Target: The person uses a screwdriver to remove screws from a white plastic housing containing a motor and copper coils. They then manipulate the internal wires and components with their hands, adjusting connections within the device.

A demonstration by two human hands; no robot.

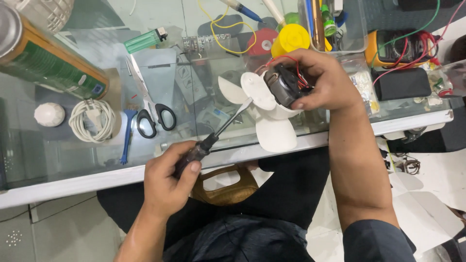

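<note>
The right hand [320,80] grips a small motor [284,85] with a white fan blade [264,104], held just above the bench's [58,187] front edge. The left hand [167,182] is closed around a screwdriver [213,137], its tip against the fan blade's hub. Scissors [151,109] and a coiled white cable [92,120] lie toward the bench's left side.

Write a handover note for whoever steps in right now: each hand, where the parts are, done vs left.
Left hand: gripping a dark-handled screwdriver, tip up at the hub of the white fan blade.
Right hand: holding the small motor, red wires trailing, above the edge of the glass table.
Done: the pictures do not show any finished step.
Left: blade is on the motor; whether it is fixed or loose I cannot tell.
Spare tools: scissors lie on the table.
</note>
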